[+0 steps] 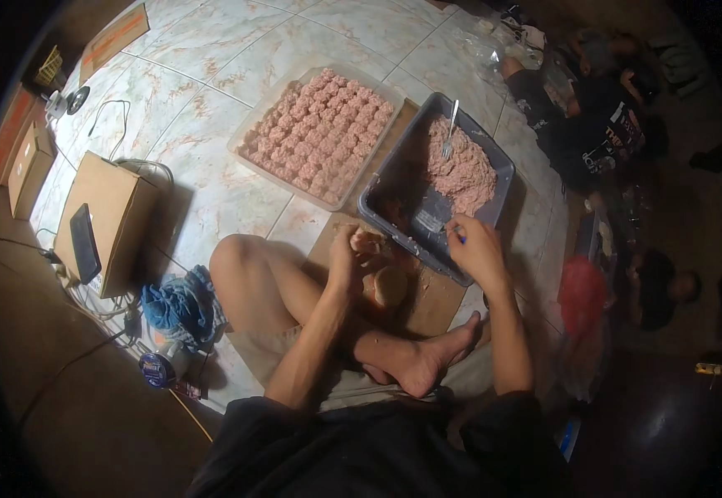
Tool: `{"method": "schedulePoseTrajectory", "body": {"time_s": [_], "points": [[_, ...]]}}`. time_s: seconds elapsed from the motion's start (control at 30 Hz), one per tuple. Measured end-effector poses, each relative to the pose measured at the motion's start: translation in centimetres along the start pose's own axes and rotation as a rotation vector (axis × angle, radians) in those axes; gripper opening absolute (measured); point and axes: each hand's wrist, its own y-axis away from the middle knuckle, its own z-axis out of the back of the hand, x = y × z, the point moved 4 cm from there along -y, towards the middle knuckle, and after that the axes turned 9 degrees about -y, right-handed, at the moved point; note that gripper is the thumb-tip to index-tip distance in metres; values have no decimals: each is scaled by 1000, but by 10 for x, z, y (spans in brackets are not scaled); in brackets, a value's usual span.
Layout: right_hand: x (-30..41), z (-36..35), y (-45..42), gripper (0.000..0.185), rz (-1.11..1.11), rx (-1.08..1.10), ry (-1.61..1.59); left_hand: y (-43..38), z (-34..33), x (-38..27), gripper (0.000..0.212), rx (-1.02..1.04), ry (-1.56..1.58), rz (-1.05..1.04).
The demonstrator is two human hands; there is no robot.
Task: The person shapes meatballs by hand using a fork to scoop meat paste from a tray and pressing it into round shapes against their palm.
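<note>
My left hand (349, 255) is curled around a small lump of pinkish ground meat (366, 239), above the cardboard. In my right hand (474, 248) is the handle of a fork (433, 222), its head over the bare near part of a grey plastic basin (398, 233). A mound of ground meat (460, 168) fills the basin's far side, with a second metal fork (450, 138) stuck in it. Left of the basin, a translucent plastic container (233, 149) holds rows of meat balls (317, 134). A round pale object (390, 286) lies beside my left hand.
A cardboard sheet (323, 249) lies under the basin on the tiled floor (180, 124). At left are a cardboard box (105, 218) with a phone (85, 244), a blue cloth (180, 305) and cables. Other people (603, 124) and a red plastic bag (584, 295) are at right.
</note>
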Motion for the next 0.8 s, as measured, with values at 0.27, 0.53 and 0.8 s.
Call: {"method": "schedulePoseTrajectory", "body": {"time_s": [0.27, 0.53, 0.8], "points": [[-70, -83, -36, 15, 78, 64, 57, 9, -12, -2, 56, 79, 16, 84], [-1, -3, -21, 20, 114, -139, 264, 12, -16, -7, 51, 218, 182, 127], [83, -5, 65, 15, 296, -25, -162, 10, -17, -8, 71, 263, 167, 13]]}}
